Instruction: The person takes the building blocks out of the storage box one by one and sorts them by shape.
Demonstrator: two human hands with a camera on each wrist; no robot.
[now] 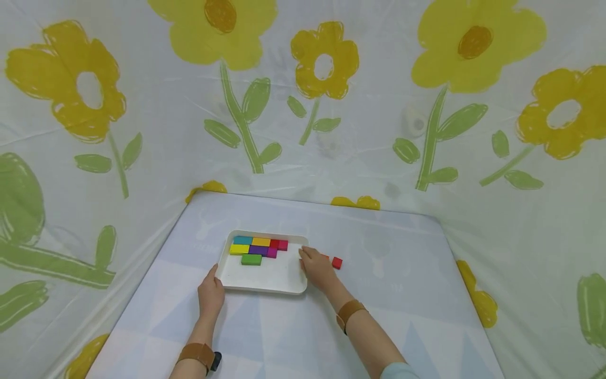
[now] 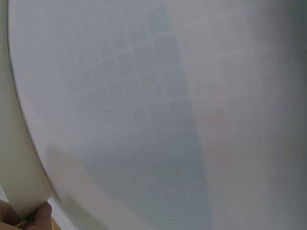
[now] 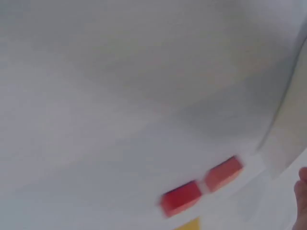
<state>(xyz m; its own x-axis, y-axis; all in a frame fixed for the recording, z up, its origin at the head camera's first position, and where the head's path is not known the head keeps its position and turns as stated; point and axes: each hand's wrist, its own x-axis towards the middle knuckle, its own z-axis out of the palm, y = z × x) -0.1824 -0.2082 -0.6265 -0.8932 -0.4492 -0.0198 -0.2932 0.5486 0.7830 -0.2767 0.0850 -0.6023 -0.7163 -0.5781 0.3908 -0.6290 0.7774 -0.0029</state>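
Note:
A white rectangular tray lies on the table, with several coloured blocks grouped toward its far left. Among them are a teal block, a yellow block, a purple block and, nearest me, a green block. My left hand grips the tray's left rim; its fingertips on the rim also show in the left wrist view. Over the tray's right end is my right hand, fingers pointing inward; I cannot tell whether it pinches anything. Just right of it lies a red block.
An orange-red block lies beside the red one, outside the tray. In the right wrist view a yellow-orange patch shows at the bottom edge. A flower-printed curtain surrounds the pale patterned table at the back and sides.

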